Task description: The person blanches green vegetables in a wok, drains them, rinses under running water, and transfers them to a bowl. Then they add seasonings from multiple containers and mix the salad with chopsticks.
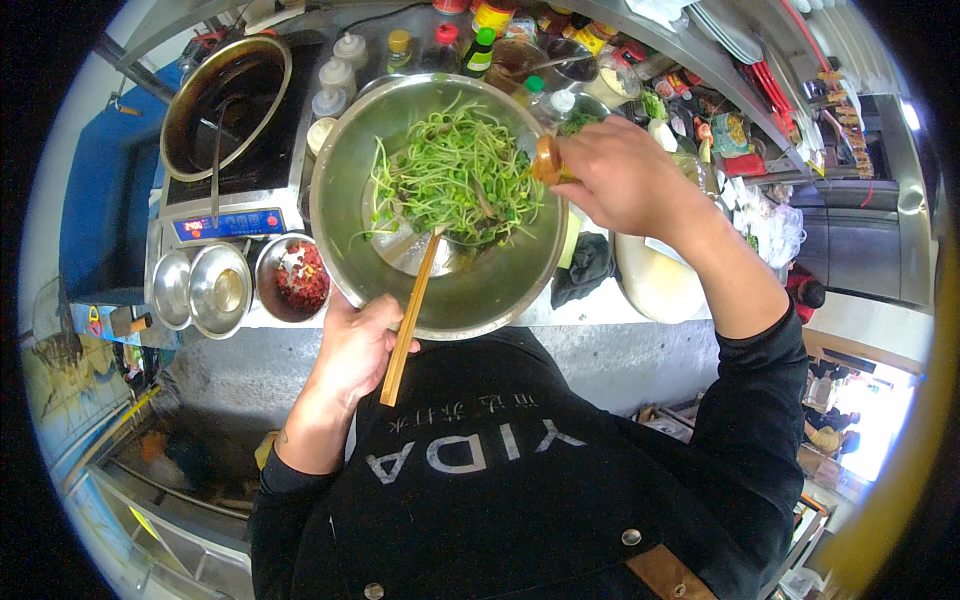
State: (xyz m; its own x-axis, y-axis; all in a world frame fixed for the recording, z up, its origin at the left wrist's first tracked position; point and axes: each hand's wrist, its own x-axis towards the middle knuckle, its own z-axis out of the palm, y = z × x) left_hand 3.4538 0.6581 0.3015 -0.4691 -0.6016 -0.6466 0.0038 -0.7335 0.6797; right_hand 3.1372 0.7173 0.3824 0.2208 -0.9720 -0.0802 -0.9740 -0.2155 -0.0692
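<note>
A wide stainless steel mixing bowl (510, 296) tilts before me, holding a heap of green sprouts (465, 172) with long pale stems. My left hand (360, 341) grips its near left rim. A pair of wooden chopsticks (409, 330) leans from the sprouts over that rim, beside my left fingers; whether the fingers also press on them I cannot tell. Over the right rim, my right hand (622, 176) is closed around what looks like a small container with an amber-brown end (547, 160) pointing at the sprouts. Most of that container is hidden by the hand.
To the left, a deep pot (277, 67) with a ladle sits on an induction cooker (229, 225). Steel bowls (219, 292) and a bowl of chopped red pieces (302, 277) stand nearer. Bottles (478, 52) line the back. A dark cloth (583, 270) lies right of the mixing bowl.
</note>
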